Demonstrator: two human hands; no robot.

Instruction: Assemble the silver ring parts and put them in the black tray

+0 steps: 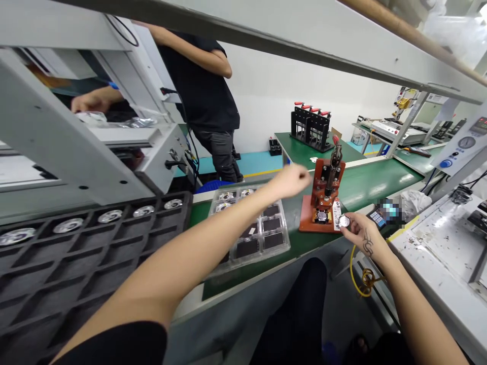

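My right hand [363,235] pinches a small round watch-like part [344,221], pale-faced with a silver rim, just right of the press base. A red-brown hand press [317,180] with a red-tipped lever stands upright on the bench. In its base nest lies another dark-faced, watch-like part [321,217]. My left hand [292,181] is blurred by motion left of the press, apart from it; its fingers are curled, with nothing visible in them. Under my left forearm sits a clear compartment tray [287,238], with several round metal parts in its far compartments.
A black compartment tray [152,238] with several round silver parts lies at left. A black fixture with red handles [311,126] stands behind. At right are a calculator-like keypad [377,218] and a plastic bag [416,202]. A co-worker [207,101] stands across the bench; a beam [289,38] runs overhead.
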